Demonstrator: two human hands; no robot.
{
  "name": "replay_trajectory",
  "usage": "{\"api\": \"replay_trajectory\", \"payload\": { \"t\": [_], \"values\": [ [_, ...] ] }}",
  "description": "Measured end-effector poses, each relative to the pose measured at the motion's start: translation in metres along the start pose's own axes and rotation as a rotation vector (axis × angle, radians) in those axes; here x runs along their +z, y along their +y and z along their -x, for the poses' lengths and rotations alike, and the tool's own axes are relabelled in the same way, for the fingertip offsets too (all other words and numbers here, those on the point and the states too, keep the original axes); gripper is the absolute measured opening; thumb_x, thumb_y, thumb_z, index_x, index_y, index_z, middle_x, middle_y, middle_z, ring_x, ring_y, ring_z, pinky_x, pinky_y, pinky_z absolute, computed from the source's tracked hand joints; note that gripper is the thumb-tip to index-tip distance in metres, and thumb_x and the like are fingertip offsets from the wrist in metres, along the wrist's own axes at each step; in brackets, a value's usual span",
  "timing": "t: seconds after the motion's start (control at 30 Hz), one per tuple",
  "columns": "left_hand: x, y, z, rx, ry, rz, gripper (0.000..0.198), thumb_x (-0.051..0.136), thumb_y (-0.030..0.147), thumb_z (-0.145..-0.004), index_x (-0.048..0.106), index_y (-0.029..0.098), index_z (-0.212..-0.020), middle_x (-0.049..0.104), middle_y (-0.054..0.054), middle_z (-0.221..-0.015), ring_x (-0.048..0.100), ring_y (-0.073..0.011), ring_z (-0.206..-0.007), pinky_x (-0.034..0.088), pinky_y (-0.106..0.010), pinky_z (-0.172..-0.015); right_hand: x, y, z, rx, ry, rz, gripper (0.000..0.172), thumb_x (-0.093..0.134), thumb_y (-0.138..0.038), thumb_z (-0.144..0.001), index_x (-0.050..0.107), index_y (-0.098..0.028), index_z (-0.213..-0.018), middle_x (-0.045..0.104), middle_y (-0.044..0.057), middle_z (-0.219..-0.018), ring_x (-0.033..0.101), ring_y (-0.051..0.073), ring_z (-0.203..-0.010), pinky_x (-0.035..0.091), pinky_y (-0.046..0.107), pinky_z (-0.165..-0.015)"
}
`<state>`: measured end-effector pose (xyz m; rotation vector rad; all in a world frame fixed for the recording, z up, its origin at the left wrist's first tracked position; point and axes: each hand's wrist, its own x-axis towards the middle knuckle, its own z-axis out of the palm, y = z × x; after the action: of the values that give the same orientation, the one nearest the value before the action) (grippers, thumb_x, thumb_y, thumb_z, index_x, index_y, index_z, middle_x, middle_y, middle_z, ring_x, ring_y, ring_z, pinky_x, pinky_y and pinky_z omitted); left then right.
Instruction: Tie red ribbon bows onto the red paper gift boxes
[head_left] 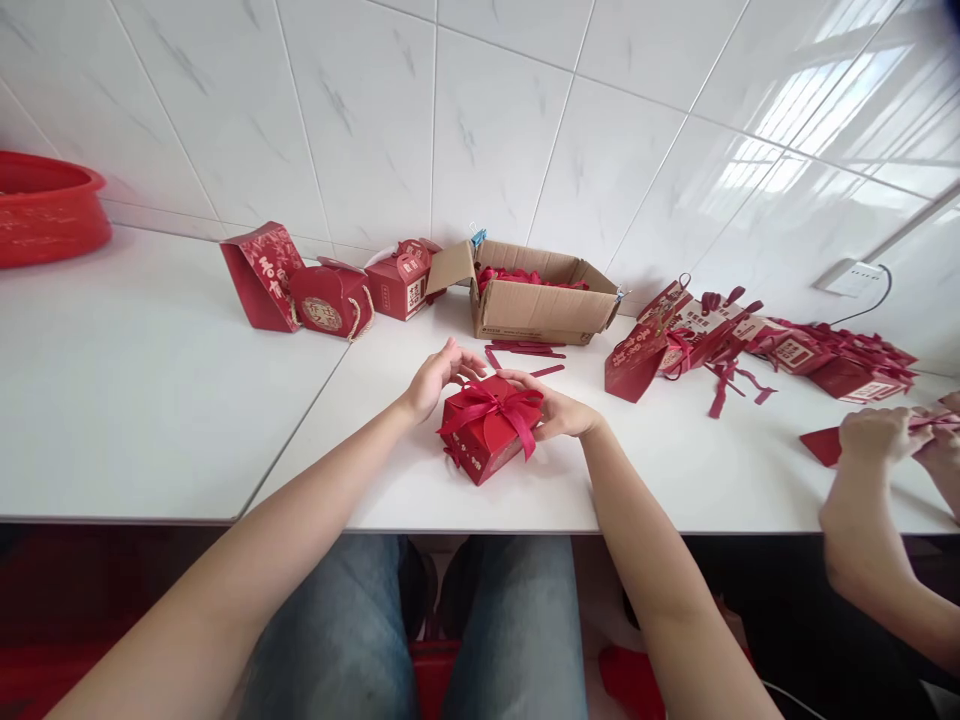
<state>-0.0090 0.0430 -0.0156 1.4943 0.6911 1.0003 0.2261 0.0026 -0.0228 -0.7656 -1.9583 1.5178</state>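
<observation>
A red gift box (pixel 480 440) with gold print sits on the white table in front of me, near its front edge. A dark pink ribbon (pixel 496 403) is tied in a bow across its top, with one tail hanging down the right side. My left hand (pixel 444 376) is at the box's back left corner, fingers apart and curved. Whether it touches the box I cannot tell. Along the back and right side of the box lies my right hand (pixel 553 408), its fingers stretched out and partly hidden behind the box.
Behind stands an open cardboard carton (pixel 540 315) of red ribbons; loose ribbon strips (pixel 529 349) lie before it. Red boxes (pixel 326 300) stand back left, more boxes (pixel 862 365) right. A red basin (pixel 52 215) is far left. A co-worker's hands (pixel 877 435) work at right.
</observation>
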Motion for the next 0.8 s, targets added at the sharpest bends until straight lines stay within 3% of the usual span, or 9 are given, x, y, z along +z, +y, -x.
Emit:
{"api": "replay_trajectory", "payload": {
  "t": [0.1,0.23,0.33,0.4,0.47,0.53,0.63,0.8],
  "values": [
    [-0.003,-0.006,-0.004,-0.054,-0.012,0.007,0.067,0.026,0.072,-0.083,0.063,0.017,-0.087,0.068,-0.009,-0.087,0.062,-0.0206,-0.080,0.045,-0.033,-0.074,0.003,-0.001,0.021,-0.005,0.165,0.055,0.091,0.083,-0.022,-0.055,0.039,-0.027,-0.134,0.042,0.011,-0.141,0.051,0.024,-0.120,0.044,0.038,-0.098],
    [-0.010,-0.016,-0.011,-0.079,0.026,-0.063,0.067,0.028,0.073,-0.081,0.062,0.016,-0.090,0.067,-0.010,-0.088,0.062,-0.0201,-0.077,0.043,-0.031,-0.068,0.011,-0.007,0.086,0.074,0.481,0.119,0.087,0.082,-0.025,-0.059,0.037,-0.030,-0.133,0.043,0.011,-0.140,0.053,0.026,-0.118,0.046,0.042,-0.096],
    [-0.015,-0.025,-0.015,-0.094,0.032,-0.132,0.068,0.030,0.074,-0.079,0.063,0.015,-0.089,0.067,-0.010,-0.087,0.062,-0.0199,-0.075,0.042,-0.031,-0.066,0.015,-0.005,0.145,0.175,0.839,0.227,0.080,0.079,-0.032,-0.064,0.037,-0.031,-0.132,0.050,0.010,-0.133,0.055,0.026,-0.113,0.048,0.045,-0.095],
    [-0.017,-0.031,-0.016,-0.099,0.041,-0.194,0.068,0.032,0.074,-0.079,0.063,0.014,-0.088,0.067,-0.010,-0.085,0.061,-0.0192,-0.073,0.041,-0.031,-0.066,0.012,0.002,0.175,0.283,1.146,0.322,0.084,0.081,-0.038,-0.059,0.038,-0.030,-0.131,0.053,0.010,-0.126,0.057,0.027,-0.108,0.050,0.045,-0.091],
    [-0.018,-0.036,-0.017,-0.095,0.046,-0.247,0.067,0.034,0.073,-0.079,0.063,0.014,-0.087,0.066,-0.009,-0.083,0.059,-0.0183,-0.071,0.041,-0.031,-0.066,0.003,0.012,0.193,0.413,1.462,0.402,0.092,0.081,-0.044,-0.054,0.036,-0.026,-0.132,0.052,0.011,-0.125,0.057,0.029,-0.105,0.051,0.046,-0.087],
    [-0.017,-0.040,-0.017,-0.074,0.047,-0.279,0.064,0.036,0.072,-0.080,0.062,0.014,-0.088,0.065,-0.008,-0.083,0.058,-0.0175,-0.072,0.041,-0.030,-0.067,-0.010,0.022,0.198,0.479,1.674,0.484,0.100,0.078,-0.047,-0.054,0.031,-0.021,-0.138,0.046,0.015,-0.130,0.054,0.031,-0.108,0.049,0.047,-0.090],
    [-0.014,-0.042,-0.016,-0.012,0.078,-0.332,0.059,0.038,0.068,-0.081,0.060,0.015,-0.091,0.064,-0.007,-0.086,0.057,-0.0179,-0.077,0.042,-0.029,-0.069,-0.026,0.034,0.192,0.545,1.754,0.626,0.105,0.070,-0.051,-0.061,0.019,-0.017,-0.146,0.032,0.020,-0.139,0.042,0.036,-0.125,0.037,0.050,-0.103],
    [-0.022,-0.043,0.003,0.050,0.126,-0.580,0.049,0.041,0.059,-0.083,0.054,0.017,-0.105,0.062,-0.009,-0.104,0.056,-0.0221,-0.099,0.043,-0.033,-0.087,-0.033,0.041,0.184,0.725,1.679,0.665,0.108,0.062,-0.056,-0.069,0.001,-0.019,-0.150,0.020,0.023,-0.147,0.027,0.043,-0.132,0.025,0.058,-0.105]
  ]
}}
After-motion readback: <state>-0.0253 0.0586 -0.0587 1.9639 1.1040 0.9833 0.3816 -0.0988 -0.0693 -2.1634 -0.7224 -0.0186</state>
